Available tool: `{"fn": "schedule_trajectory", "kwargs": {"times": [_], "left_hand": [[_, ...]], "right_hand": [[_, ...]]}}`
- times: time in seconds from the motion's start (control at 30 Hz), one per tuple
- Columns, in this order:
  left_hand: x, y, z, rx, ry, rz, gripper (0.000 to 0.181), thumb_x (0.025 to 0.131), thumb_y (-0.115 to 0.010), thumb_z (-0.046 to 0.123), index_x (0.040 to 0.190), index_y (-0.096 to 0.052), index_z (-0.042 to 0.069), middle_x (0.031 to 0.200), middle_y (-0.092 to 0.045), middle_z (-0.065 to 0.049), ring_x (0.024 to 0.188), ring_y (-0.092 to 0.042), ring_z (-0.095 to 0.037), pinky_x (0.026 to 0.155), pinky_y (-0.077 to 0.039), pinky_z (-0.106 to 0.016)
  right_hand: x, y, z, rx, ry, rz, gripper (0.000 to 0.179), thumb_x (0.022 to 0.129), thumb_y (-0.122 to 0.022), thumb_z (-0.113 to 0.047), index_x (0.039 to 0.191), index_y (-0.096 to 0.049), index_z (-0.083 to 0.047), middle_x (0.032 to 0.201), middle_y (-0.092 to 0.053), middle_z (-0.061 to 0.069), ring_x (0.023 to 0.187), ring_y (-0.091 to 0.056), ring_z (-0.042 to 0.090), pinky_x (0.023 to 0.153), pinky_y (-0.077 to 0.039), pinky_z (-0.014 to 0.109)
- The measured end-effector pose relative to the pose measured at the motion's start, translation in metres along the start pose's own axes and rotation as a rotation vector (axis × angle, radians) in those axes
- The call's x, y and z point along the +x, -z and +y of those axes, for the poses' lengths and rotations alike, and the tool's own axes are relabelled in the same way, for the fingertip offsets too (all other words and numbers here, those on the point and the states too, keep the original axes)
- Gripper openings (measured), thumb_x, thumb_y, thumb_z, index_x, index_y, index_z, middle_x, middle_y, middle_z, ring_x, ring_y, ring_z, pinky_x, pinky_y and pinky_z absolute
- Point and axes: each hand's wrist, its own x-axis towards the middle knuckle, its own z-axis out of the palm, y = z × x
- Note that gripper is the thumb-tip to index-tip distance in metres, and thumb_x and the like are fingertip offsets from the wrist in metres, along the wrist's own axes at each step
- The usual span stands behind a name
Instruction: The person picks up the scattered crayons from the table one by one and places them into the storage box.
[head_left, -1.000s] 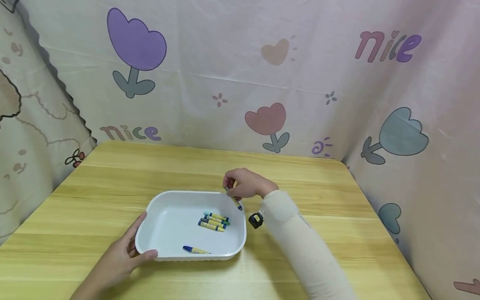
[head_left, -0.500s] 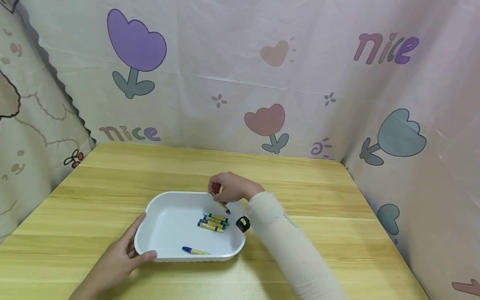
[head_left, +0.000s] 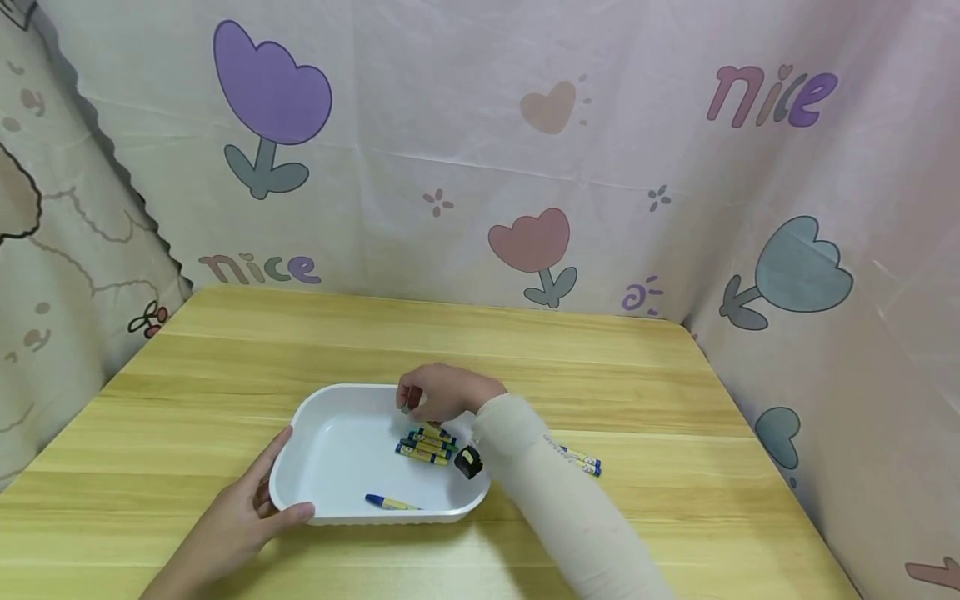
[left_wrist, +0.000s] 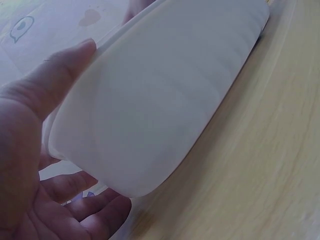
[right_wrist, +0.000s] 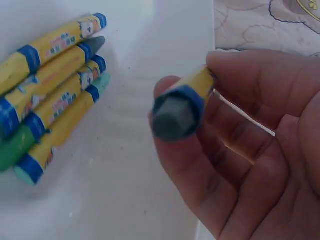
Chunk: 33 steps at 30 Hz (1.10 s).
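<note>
A white tray (head_left: 337,454) sits on the table. My left hand (head_left: 236,521) grips its left end, the thumb over the near rim and the fingers round the side, as the left wrist view also shows. My right hand (head_left: 447,392) is over the tray's far right part, pinching a yellow-wrapped crayon (right_wrist: 177,112) with a dark grey-green tip between thumb and fingers. Close under it, several yellow-wrapped crayons (head_left: 423,450) lie side by side on the tray's floor, one with a green tip. A blue-tipped crayon (head_left: 392,502) lies apart along the near wall.
Other crayons (head_left: 588,462) lie on the wooden table (head_left: 675,500) right of the tray, partly covered by my right sleeve (head_left: 562,492). A small black device (head_left: 468,462) hangs at my right wrist. A printed curtain (head_left: 420,100) borders the table behind and at both sides.
My right hand has moved left and down with the crayon, from the tray's far right corner to over the crayon group. Crayons on the table now show past the sleeve. The left hand stays put.
</note>
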Motion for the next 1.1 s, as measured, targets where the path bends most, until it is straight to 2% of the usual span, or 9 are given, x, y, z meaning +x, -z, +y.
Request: {"fn": "schedule_trajectory", "kwargs": {"times": [0.1, 0.23, 0.37, 0.6, 0.9, 1.1], "left_hand": [[0.000, 0.000, 0.000, -0.004, -0.001, -0.001, 0.098, 0.082, -0.078, 0.011, 0.157, -0.014, 0.012, 0.148, -0.028, -0.035, 0.106, -0.046, 0.012, 0.080, -0.048, -0.012], [0.000, 0.000, -0.002, -0.008, 0.000, -0.002, 0.098, 0.082, -0.078, 0.011, 0.157, -0.014, 0.013, 0.148, -0.029, -0.034, 0.106, -0.047, 0.011, 0.079, -0.048, -0.012], [0.000, 0.000, -0.002, -0.012, 0.004, -0.005, 0.098, 0.083, -0.078, 0.011, 0.157, -0.014, 0.013, 0.148, -0.028, -0.034, 0.106, -0.047, 0.011, 0.080, -0.048, -0.012], [0.002, 0.000, -0.001, 0.000, 0.022, -0.010, 0.098, 0.083, -0.078, 0.013, 0.157, -0.014, 0.012, 0.149, -0.026, -0.034, 0.107, -0.044, 0.013, 0.081, -0.047, -0.011], [0.001, 0.000, -0.001, -0.021, 0.031, -0.010, 0.098, 0.083, -0.078, 0.013, 0.157, -0.014, 0.013, 0.150, -0.025, -0.034, 0.107, -0.043, 0.014, 0.081, -0.047, -0.011], [0.000, -0.002, -0.001, -0.024, 0.014, 0.002, 0.097, 0.082, -0.078, 0.011, 0.156, -0.015, 0.010, 0.148, -0.027, -0.035, 0.106, -0.045, 0.013, 0.080, -0.048, -0.011]], "right_hand": [[0.004, -0.005, -0.002, -0.040, -0.001, -0.050, 0.012, 0.092, -0.068, -0.013, 0.102, -0.065, -0.018, 0.094, -0.060, -0.008, 0.080, -0.058, 0.009, 0.068, -0.050, 0.021], [0.007, -0.011, -0.007, -0.059, -0.015, -0.135, 0.009, 0.093, -0.066, -0.013, 0.101, -0.064, -0.018, 0.081, -0.061, -0.004, 0.066, -0.055, 0.009, 0.061, -0.047, 0.021], [0.009, -0.016, -0.014, -0.039, -0.050, -0.195, 0.009, 0.094, -0.064, -0.011, 0.098, -0.061, -0.018, 0.066, -0.056, 0.000, 0.055, -0.051, 0.012, 0.055, -0.043, 0.023], [0.014, -0.023, -0.015, 0.033, -0.030, -0.254, 0.008, 0.094, -0.063, -0.008, 0.094, -0.060, -0.015, 0.063, -0.052, 0.003, 0.051, -0.048, 0.013, 0.051, -0.043, 0.023], [0.017, -0.032, -0.020, -0.024, -0.029, -0.258, 0.011, 0.091, -0.068, -0.010, 0.087, -0.063, -0.018, 0.072, -0.063, 0.000, 0.056, -0.055, 0.012, 0.054, -0.047, 0.025], [0.015, -0.034, -0.024, -0.049, -0.047, -0.244, 0.012, 0.090, -0.070, -0.011, 0.086, -0.063, -0.020, 0.076, -0.062, -0.004, 0.057, -0.056, 0.012, 0.055, -0.046, 0.024]]}}
